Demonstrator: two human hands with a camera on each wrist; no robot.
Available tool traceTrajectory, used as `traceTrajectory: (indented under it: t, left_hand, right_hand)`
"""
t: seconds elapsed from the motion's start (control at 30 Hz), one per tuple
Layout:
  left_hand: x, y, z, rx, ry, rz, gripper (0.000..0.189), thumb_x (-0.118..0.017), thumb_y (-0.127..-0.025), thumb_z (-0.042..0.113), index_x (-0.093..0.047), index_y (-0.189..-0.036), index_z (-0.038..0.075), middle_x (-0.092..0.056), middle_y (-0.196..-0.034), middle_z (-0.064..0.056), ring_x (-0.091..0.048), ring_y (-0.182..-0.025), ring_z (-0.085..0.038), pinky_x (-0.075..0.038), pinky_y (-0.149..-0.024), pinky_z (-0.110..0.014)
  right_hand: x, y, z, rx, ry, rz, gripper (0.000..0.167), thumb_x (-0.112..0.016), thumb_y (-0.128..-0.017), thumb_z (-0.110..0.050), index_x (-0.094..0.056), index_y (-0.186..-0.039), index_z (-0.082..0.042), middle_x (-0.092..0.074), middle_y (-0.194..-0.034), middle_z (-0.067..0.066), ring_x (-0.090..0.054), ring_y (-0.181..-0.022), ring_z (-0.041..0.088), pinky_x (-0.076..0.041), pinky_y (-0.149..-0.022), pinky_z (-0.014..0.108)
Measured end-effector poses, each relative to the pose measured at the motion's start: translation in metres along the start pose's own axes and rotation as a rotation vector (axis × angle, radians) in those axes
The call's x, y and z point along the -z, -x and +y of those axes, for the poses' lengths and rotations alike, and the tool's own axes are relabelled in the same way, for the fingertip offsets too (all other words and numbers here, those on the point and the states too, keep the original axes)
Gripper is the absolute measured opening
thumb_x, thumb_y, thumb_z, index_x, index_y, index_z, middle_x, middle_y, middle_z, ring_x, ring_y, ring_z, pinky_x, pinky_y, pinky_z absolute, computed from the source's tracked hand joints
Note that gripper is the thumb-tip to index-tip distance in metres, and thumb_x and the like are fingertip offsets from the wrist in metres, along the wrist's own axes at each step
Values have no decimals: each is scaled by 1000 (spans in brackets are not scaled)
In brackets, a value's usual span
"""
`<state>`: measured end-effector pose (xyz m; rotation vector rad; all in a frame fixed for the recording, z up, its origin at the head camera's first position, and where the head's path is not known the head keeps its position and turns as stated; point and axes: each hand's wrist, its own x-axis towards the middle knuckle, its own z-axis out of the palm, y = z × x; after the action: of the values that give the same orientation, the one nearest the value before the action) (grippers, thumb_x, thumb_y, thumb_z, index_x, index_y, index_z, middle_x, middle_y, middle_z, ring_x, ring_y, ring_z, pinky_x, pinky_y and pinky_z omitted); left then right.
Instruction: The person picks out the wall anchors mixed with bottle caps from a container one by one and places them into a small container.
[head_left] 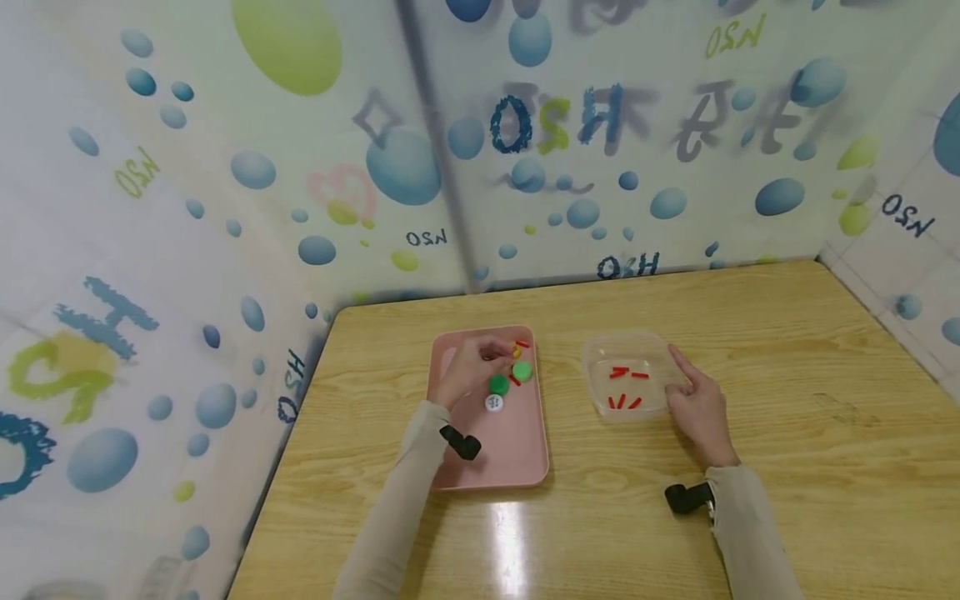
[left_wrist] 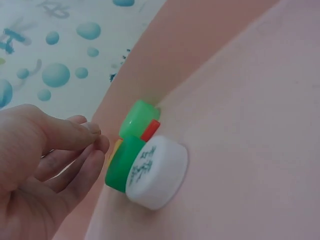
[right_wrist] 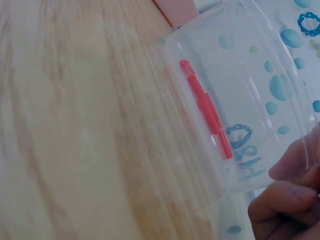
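Note:
My left hand (head_left: 472, 367) is over the pink tray (head_left: 517, 454), thumb and fingertips drawn together. In the left wrist view the fingertips are beside a dark green cap (left_wrist: 122, 165), and I cannot tell whether they pinch a small piece. Next to that cap are a white cap (left_wrist: 162, 172) with dark markings and a light green cap (left_wrist: 139, 119). A short red stick (left_wrist: 150, 130) and a yellow piece (head_left: 517, 353) lie among the caps. My right hand (head_left: 701, 408) grips the right side of a clear plastic container (head_left: 592, 375). Several short red sticks (head_left: 619, 372) lie inside it.
The tray and container stand side by side on a wooden table (head_left: 615, 517). Another red stick (head_left: 522, 343) lies near the tray's far right corner. Walls covered with a bubble-patterned sheet (head_left: 525, 208) rise at the table's back and sides.

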<state>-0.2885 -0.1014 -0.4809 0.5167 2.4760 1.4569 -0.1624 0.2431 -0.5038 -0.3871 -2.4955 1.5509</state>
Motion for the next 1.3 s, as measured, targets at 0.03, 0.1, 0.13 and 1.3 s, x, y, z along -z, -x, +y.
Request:
traceTrajectory:
  t: [0.03, 0.1, 0.13, 1.3]
  left_hand:
    - [0, -1, -1, -1, 3, -3, 20, -72, -95, 13, -74, -114, 5, -74, -105, -3, -68, -91, -16, -58, -79, -25]
    - [-1, -2, -3, -6, 1, -5, 19, -72, -95, 11, -74, -113, 5, -74, -105, -4, -68, -91, -17, -58, -79, -25]
    - [-1, -2, -4, -8, -3, -5, 18, -72, -95, 11, -74, -112, 4, -74, -105, -5, -68, -92, -17, -58, -80, -25]
    - [-15, -13, -14, -60, -123, 52, 9, -75, -88, -2, -76, -94, 4, -75, -92, -10, -70, -82, -17, -60, -78, -29]
  right_hand:
    - [0, 0, 0, 0, 1, 1, 67, -48, -92, -2, -41, -156, -21, -29, -51, -13, -27, -42, 4, -30, -40, 23]
    - [0, 0, 0, 1, 1, 3, 66, -49, -92, -2, -42, -156, -21, -29, -51, -13, -28, -42, 4, -30, -40, 23]
    - [0, 0, 0, 2, 0, 3, 66, -49, -92, -2, -42, -155, -21, -29, -51, -13, -28, -42, 4, -30, -40, 23]
    - [-1, 0, 1, -17, -27, -6, 68, -47, -91, -2, -41, -156, -22, -29, -51, -14, -28, -42, 4, -30, -39, 23]
